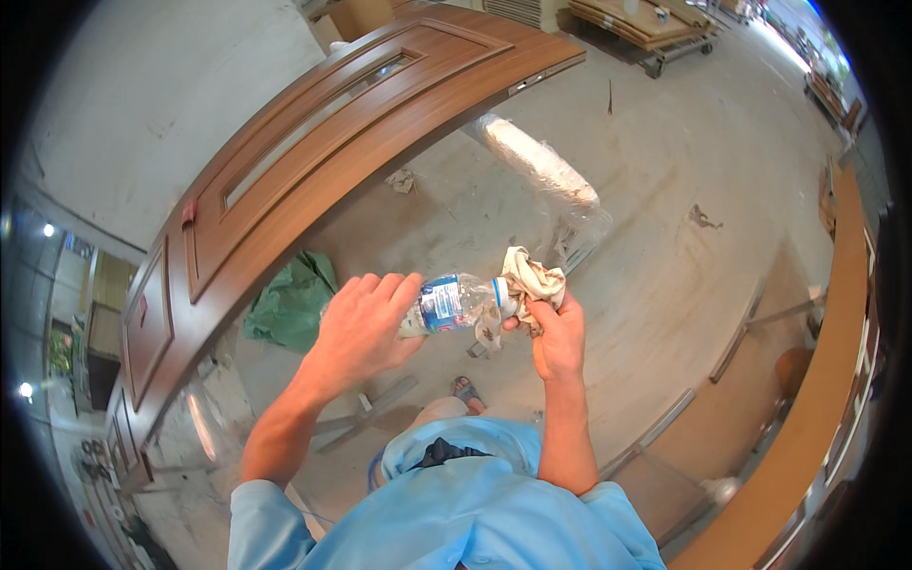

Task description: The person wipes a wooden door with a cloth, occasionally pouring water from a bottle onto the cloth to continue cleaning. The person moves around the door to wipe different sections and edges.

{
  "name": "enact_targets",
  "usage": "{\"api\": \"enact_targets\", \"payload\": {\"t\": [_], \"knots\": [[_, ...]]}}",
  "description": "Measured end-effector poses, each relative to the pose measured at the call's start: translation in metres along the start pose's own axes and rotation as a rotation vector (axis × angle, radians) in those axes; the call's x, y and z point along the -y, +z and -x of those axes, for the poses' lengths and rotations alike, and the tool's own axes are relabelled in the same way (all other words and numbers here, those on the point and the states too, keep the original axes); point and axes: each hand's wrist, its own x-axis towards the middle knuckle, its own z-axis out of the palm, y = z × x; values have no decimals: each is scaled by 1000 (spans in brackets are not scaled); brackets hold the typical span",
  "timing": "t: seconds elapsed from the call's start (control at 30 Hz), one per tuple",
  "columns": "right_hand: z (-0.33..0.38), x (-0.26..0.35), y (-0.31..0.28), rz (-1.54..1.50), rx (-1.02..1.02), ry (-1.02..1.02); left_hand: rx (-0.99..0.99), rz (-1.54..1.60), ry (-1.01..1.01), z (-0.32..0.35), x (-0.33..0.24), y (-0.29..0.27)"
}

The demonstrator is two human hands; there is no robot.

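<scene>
- Clear plastic bottle (456, 300): held crosswise at the centre of the frame, thin-walled, with a blue-and-white label and a blue-and-white neck end towards the right.
- Left hand (366, 321): back upward, fingers wrapped over the bottle's left end, forearm slanting up from the lower left.
- Right hand (559, 337): clamped on a crumpled cream cloth (534, 277) against the neck end, thumb uppermost, forearm nearly upright.
- Above, a glossy brown wood-grain door (370, 157) with recessed panels sweeps across the upper left.
- Crinkled green sheeting (294, 302) lies left of centre.
</scene>
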Motion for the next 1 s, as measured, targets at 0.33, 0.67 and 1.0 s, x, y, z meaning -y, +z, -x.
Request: {"api": "enact_targets", "payload": {"t": [0.33, 0.67, 1.0], "knots": [[-41, -56, 53, -109, -133, -61, 85, -198, 218, -46, 89, -25], [-134, -83, 72, -257, -288, -110, 219, 264, -72, -96, 153, 47], [-385, -121, 79, 495, -839, -622, -428, 960, -378, -174, 216, 122]]}}
